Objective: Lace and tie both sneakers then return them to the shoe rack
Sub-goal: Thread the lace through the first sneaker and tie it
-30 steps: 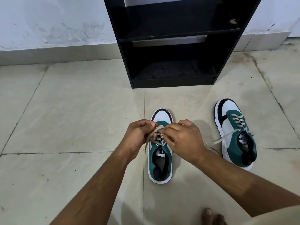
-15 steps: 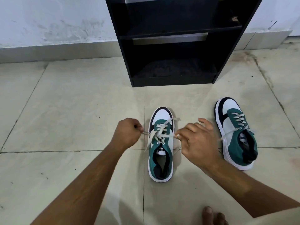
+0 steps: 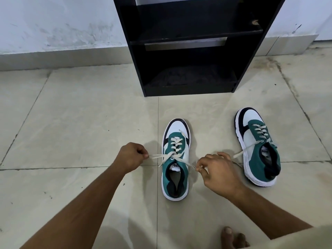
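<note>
Between both hands point(image 3: 132, 156) (each pinching a lace end), the near sneaker point(image 3: 175, 162).

I read this as a home, probably an entryway or a room corner. A black shoe rack point(image 3: 194, 51) with open shelves stands against a scuffed white wall point(image 3: 59, 22), on a floor point(image 3: 80, 114) of large beige tiles with stained grout lines and a matching tile skirting. A pair of green and white sneakers point(image 3: 175, 159) sits on the floor, and bare toes point(image 3: 231, 238) show at the bottom edge.
</note>
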